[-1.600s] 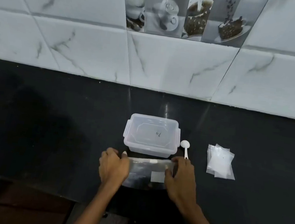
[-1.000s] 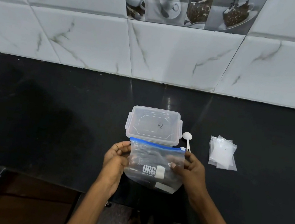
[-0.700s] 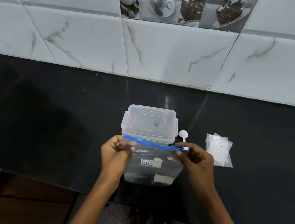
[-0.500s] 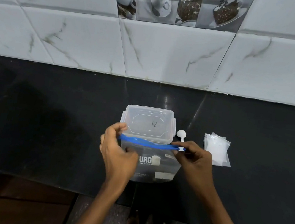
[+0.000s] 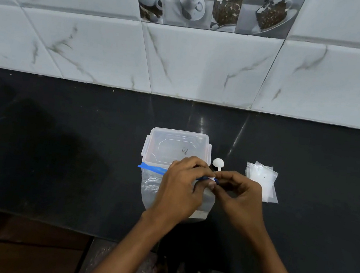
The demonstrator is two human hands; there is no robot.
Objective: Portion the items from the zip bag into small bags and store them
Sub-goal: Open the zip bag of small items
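A clear zip bag (image 5: 149, 186) with a blue zip strip along its top stands upright at the front of the black counter (image 5: 60, 144), held by both hands. My left hand (image 5: 179, 188) covers the bag's front and pinches the zip strip near its right end. My right hand (image 5: 238, 195) pinches the white slider at that same end, fingertips touching the left hand's. The bag's print and contents are hidden behind my left hand. A stack of small clear bags (image 5: 261, 180) lies flat to the right.
A lidded clear plastic box (image 5: 173, 145) sits just behind the zip bag. A white plastic spoon (image 5: 218, 163) lies between the box and the small bags. A marble-tiled wall (image 5: 183, 64) closes the back. The counter's front edge runs below my wrists.
The zip bag went from lying flat to upright. My left hand slid along the blue strip from the bag's left corner to the right end, meeting my right hand at the slider.
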